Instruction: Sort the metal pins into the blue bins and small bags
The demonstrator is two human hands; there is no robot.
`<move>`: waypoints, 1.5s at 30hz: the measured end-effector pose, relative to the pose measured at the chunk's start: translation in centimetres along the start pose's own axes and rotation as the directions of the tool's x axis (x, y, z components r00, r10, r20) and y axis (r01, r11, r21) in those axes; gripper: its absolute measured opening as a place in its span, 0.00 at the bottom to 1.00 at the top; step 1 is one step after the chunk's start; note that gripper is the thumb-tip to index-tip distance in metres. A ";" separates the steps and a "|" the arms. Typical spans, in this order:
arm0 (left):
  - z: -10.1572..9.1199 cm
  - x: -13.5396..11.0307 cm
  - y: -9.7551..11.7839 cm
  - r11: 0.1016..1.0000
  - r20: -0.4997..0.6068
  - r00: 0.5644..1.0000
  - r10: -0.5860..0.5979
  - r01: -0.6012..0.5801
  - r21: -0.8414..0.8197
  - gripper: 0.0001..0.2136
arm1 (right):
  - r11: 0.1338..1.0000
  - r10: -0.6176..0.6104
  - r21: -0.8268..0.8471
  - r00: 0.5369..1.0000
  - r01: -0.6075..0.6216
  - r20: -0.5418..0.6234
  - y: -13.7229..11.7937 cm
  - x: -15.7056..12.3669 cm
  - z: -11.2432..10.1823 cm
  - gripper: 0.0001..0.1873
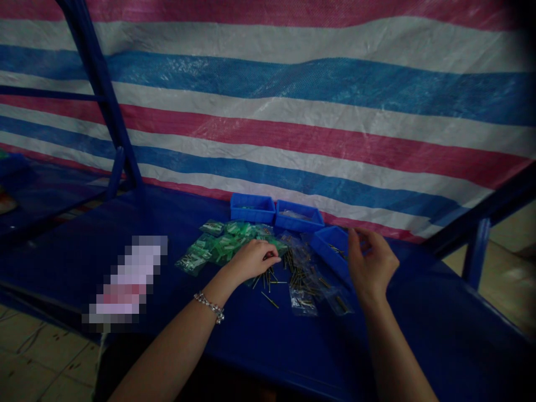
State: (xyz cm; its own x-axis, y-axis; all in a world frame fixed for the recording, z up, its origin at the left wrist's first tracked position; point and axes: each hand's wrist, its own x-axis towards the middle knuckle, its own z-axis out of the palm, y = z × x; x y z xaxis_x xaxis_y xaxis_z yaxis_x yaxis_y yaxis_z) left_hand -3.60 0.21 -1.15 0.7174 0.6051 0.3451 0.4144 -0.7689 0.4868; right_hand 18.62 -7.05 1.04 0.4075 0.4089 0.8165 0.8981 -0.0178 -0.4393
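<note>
My left hand [256, 258] reaches over a pile of thin, brass-and-dark metal rods [298, 277] that look like drill bits. Its fingers are curled together, and what they hold, if anything, is hidden. Beside the right-hand blue bin [326, 245], my right hand [372, 267] is raised with thumb and fingers bent together; I cannot make out anything between them. A few rods lie in that bin. Small clear bags [304, 301] with rods inside surround the pile. Left of it are clear bags with green contents [228, 239], partly behind my left hand.
Two more blue bins [252, 209] [299, 216] stand along the back of the blue table [268, 340]. A pixelated pale object [129, 279] lies at the left. Blue frame posts [98, 72] [477, 254] rise on both sides, before a striped tarp [293, 128].
</note>
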 end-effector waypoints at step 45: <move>0.1 0.2 0.2 0.998 -0.073 0.996 -0.050 0.053 0.041 0.06 | 0.883 -0.126 -0.139 0.512 0.449 0.849 -5.1 -4.6 2.3 0.07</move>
State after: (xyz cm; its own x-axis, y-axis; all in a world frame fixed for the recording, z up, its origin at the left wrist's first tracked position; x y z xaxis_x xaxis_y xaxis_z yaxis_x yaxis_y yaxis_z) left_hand -3.35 0.20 -1.06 0.6529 0.6563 0.3782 0.4744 -0.7435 0.4713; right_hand 11.81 -6.70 -1.37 -0.0450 0.9868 0.1557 0.9987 0.0407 0.0311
